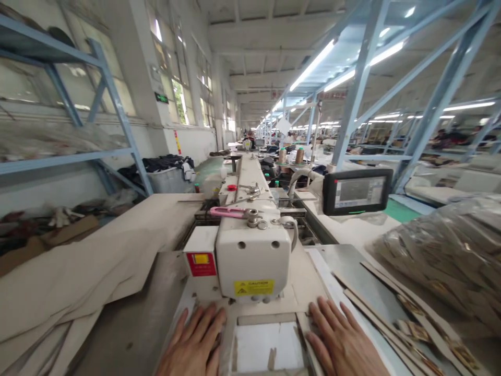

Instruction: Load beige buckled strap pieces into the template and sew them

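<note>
Head view: the left hand (191, 342) and right hand (340, 339) lie open and flat, fingers spread and gripping nothing, on a pale windowed template (266, 308) directly in front of the sewing machine head (252, 256).

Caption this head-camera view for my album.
Left hand and right hand rest on a pale sheet before an industrial sewing machine.

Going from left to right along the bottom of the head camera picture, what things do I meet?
Folded beige fabric → left hand → white panel → right hand → stacked tan strips
</note>
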A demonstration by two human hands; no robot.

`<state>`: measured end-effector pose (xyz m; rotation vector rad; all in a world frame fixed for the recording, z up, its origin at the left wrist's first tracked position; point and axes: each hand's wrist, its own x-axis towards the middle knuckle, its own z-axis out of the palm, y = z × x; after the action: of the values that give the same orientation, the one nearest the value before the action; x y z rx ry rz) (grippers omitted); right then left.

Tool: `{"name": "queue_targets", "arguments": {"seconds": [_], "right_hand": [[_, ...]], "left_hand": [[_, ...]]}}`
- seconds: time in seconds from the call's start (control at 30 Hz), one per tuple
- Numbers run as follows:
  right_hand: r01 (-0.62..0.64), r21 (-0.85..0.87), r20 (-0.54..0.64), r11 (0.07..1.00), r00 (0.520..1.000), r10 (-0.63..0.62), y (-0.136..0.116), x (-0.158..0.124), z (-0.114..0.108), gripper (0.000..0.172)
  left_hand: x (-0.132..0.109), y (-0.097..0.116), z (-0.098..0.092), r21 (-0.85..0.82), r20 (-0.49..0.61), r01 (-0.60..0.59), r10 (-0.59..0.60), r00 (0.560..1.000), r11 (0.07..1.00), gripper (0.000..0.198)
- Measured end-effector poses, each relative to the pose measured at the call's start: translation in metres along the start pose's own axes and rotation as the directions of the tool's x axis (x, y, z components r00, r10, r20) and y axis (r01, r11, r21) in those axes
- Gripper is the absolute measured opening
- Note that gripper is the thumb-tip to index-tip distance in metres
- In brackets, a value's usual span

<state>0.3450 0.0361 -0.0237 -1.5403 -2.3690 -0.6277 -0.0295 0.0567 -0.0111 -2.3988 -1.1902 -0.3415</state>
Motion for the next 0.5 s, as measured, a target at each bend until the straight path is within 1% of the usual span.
{"name": "queue_targets", "arguments": {"seconds": [0.1, 0.23, 0.43, 0.5], "right_hand": [[0.013, 0.029, 0.02, 1.0, 1.0, -0.013, 0.0012, 0.0023, -0.0007, 0.046], [-0.006, 0.064, 0.05, 0.998, 0.999, 0.002, 0.0024, 0.0015, -0.0019, 0.045], [-0.015, 0.068, 0.066, 0.998, 0.998, 0.01, 0.0061, -0.0004, -0.002, 0.046], [-0.03, 0.088, 0.079, 0.996, 0.997, 0.023, 0.0056, 0.0009, -0.0038, 0.046]], "left_hand": [[0.0, 0.0025, -0.0008, 0.009, -0.043, 0.02, -0.019, 0.999, 1.0, 0.048], [-0.0027, 0.0035, 0.0025, 0.008, -0.075, 0.032, -0.031, 0.997, 0.999, 0.046], [-0.0046, 0.0016, -0.0007, 0.054, -0.045, 0.029, -0.026, 0.999, 0.998, 0.042], [-0.0062, -0.0002, 0.0013, 0.04, -0.044, 0.034, -0.032, 0.999, 0.999, 0.043]]}}
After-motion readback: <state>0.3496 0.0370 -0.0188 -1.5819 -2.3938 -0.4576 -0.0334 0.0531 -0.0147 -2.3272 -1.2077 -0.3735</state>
